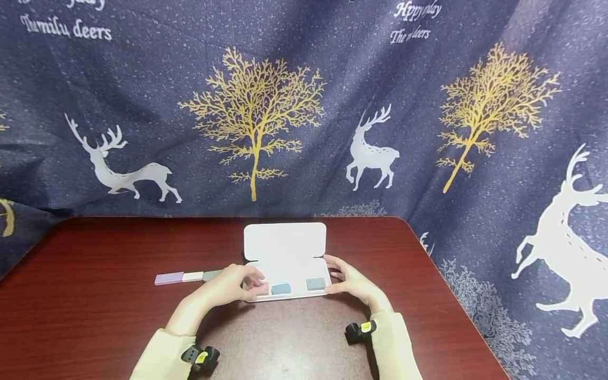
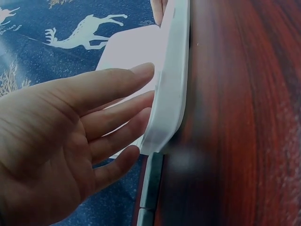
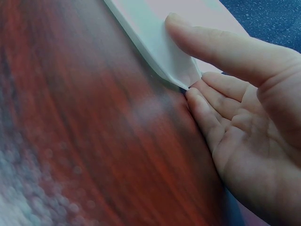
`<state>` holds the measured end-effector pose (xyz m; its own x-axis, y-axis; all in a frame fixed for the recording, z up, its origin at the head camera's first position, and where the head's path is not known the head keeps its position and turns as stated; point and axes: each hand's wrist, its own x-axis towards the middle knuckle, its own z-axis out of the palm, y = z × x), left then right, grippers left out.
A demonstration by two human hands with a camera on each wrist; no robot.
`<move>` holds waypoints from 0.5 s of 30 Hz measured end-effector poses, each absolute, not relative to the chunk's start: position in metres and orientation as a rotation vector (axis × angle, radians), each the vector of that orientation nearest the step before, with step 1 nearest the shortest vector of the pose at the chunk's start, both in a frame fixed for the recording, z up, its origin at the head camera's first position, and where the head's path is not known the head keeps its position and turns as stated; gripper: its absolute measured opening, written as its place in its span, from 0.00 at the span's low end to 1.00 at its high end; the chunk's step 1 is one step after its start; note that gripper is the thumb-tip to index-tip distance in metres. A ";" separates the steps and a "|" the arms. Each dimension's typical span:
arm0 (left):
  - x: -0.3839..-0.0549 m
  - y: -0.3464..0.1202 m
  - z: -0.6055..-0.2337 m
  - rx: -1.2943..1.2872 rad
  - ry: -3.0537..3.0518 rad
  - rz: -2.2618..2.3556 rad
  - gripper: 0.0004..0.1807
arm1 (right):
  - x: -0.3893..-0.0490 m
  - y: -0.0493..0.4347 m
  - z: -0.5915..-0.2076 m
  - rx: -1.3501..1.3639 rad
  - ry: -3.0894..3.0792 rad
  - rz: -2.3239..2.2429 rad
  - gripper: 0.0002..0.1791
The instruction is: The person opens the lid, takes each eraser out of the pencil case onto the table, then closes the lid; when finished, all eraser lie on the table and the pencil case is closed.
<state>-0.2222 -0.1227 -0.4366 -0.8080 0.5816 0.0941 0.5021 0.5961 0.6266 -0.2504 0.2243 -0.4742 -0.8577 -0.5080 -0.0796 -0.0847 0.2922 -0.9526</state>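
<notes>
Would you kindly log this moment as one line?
white case: open; left hand: at case's left end; right hand: at right end; inside: pink block, blue block, grey block; outside: purple block, cream block, green block

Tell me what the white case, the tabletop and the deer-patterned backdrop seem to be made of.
The white case: probably plastic, satin; smooth walls, rounded corners.
The tabletop: wood or wood-look laminate, fairly glossy; streaky reddish grain and a bright reflection.
The backdrop: likely printed fabric, mostly matte; it hangs in soft folds.
</notes>
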 end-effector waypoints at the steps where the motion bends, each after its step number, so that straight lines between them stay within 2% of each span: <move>1: -0.222 -0.123 -0.437 0.922 2.701 1.000 0.17 | -0.251 0.224 -0.474 -0.536 2.199 -1.586 0.49; 15: -0.223 -0.123 -0.439 0.950 2.691 1.015 0.17 | -0.252 0.225 -0.476 -0.537 2.209 -1.575 0.48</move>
